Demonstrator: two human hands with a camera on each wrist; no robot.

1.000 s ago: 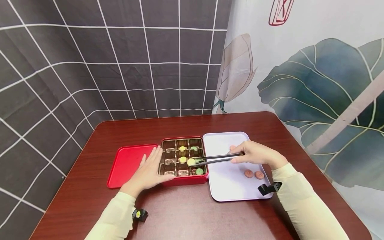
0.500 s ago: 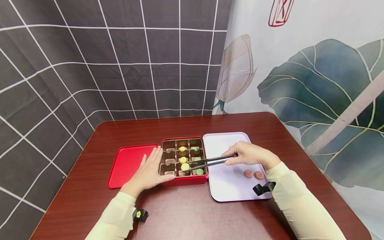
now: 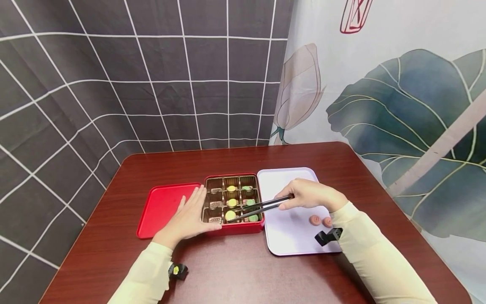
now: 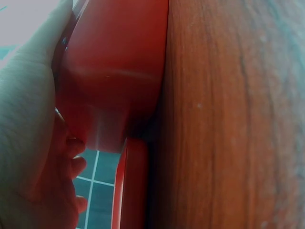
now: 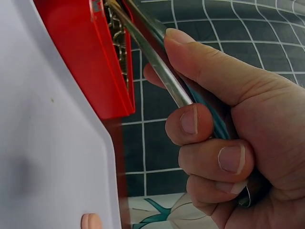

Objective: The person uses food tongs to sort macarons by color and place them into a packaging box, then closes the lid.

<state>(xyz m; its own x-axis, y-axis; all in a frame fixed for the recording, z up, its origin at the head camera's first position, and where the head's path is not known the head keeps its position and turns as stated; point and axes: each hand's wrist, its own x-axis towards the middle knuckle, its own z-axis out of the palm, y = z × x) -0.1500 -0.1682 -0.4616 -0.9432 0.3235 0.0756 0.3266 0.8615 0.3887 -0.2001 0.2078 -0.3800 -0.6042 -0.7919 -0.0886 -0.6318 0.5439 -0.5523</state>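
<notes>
My right hand [image 3: 309,195] grips a pair of tongs [image 3: 262,207] that reaches left over the red box [image 3: 235,229]. At the tong tips a yellow macaron [image 3: 230,215] sits in the front middle compartment of the gold insert. Two more yellow macarons [image 3: 232,202] lie behind it in the middle column. Green macarons [image 3: 253,218] occupy the right column, partly covered by the tongs. My left hand [image 3: 186,217] rests along the box's left side with straight fingers, its thumb at the front edge. In the right wrist view, fingers [image 5: 190,121] curl round the metal tongs [image 5: 157,62].
Right of the box lies a pale lilac tray [image 3: 284,240] with pinkish-brown macarons [image 3: 314,220]; the right forearm overlaps its edge. A red lid [image 3: 163,207] lies left of the box, partly under the left hand. Curtains [image 3: 190,97] hang behind the wooden table [image 3: 228,266].
My right hand and the tongs have moved left, carrying the yellow macaron from the right column to the front middle compartment. The left hand has stayed on the box.
</notes>
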